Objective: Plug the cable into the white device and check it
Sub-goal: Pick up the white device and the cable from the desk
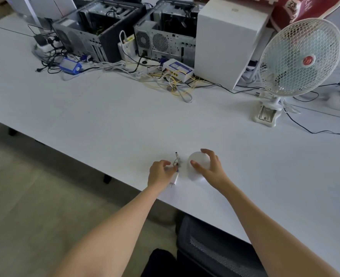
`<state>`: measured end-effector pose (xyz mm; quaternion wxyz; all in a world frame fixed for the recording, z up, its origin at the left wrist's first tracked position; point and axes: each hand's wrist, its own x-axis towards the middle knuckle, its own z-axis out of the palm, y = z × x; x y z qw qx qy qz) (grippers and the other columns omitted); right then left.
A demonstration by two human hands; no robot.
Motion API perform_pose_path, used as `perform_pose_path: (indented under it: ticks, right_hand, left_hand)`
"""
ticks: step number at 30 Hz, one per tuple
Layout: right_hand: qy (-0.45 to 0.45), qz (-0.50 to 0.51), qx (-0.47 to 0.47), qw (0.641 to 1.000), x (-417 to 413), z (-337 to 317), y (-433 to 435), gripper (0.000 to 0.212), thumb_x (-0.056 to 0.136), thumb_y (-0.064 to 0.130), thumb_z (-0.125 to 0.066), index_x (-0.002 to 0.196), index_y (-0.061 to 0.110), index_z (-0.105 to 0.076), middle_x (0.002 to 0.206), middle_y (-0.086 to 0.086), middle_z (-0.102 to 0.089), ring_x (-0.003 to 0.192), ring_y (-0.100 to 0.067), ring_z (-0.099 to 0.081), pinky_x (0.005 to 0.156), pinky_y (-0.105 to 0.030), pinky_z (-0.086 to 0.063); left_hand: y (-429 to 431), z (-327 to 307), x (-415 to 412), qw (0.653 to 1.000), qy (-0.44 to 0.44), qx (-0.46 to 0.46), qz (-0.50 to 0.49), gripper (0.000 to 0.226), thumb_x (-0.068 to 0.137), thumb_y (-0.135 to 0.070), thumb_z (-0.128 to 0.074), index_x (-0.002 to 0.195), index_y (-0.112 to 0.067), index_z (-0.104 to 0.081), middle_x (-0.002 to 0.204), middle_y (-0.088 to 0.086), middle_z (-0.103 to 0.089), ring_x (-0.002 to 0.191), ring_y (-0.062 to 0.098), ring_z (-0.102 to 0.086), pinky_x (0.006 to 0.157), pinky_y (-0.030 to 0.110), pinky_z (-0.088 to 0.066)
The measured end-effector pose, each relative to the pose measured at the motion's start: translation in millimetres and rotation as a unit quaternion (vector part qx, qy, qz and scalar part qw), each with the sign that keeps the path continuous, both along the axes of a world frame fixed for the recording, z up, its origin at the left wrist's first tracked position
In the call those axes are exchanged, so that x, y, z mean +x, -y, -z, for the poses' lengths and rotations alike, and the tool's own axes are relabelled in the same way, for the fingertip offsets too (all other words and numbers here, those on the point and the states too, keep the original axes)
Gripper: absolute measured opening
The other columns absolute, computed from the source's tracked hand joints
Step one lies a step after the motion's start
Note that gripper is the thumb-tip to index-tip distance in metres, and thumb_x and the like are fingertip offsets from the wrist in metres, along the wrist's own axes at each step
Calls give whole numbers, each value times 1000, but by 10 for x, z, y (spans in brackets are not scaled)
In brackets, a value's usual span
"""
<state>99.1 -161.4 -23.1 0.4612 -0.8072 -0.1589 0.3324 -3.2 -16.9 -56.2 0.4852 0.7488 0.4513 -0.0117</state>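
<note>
A white dome-shaped device (197,159) rests on the white table (109,120) near its front edge. My right hand (209,166) cups it, thumb on its left side and fingers over its top. Just left of it lies a short bundled white cable (177,159) with a small metal plug pointing away from me and a white wall adapter (174,179) at its near end. My left hand (160,173) pinches the cable at its bundled middle, and part of the adapter is hidden under that hand.
Two open computer towers (165,33), a white box (231,45), small network boxes and tangled cables (173,82) line the back of the table. A white clip fan (299,58) stands at the right with a black cord trailing. A black chair (215,248) sits below the table edge.
</note>
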Motion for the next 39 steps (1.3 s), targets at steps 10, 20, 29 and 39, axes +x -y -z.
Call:
perform_pose_path:
  ticks: [10, 20, 29, 39]
  right_hand:
    - [-5, 2, 24, 1000, -78, 127, 13, 83, 73, 35, -76, 139, 34, -26, 134, 5, -33, 131, -23, -34, 108, -48, -37]
    - [-17, 47, 42, 998, -63, 145, 3, 84, 73, 23, -78, 138, 16, -27, 132, -2, -42, 115, -19, -46, 92, -31, -44]
    - [-26, 82, 80, 993, -7, 54, 4, 75, 73, 27, -78, 134, 17, -35, 124, 0, -49, 110, -19, -52, 87, -30, -46]
    - [-32, 73, 117, 990, -2, -170, -150, 67, 75, 25, -76, 131, 17, -40, 117, 1, -51, 103, -17, -52, 81, -26, -44]
  left_hand:
    - [43, 123, -51, 997, -41, 54, 47, 66, 59, -43, -82, 113, -9, -64, 113, 6, -65, 104, 21, -60, 83, 29, -49]
    - [-42, 131, -72, 998, -51, 22, 15, 55, 72, -35, -76, 117, -5, -61, 117, 9, -66, 107, 24, -61, 82, 24, -44]
    - [-142, -41, -86, 961, 101, -240, -96, 29, 75, -18, -76, 100, -4, -69, 100, 9, -69, 95, 27, -62, 94, 40, -49]
    - [-194, -402, -18, 898, 211, -356, -150, 27, 85, -6, -64, 109, 5, -64, 86, 10, -69, 78, 22, -62, 85, 31, -53]
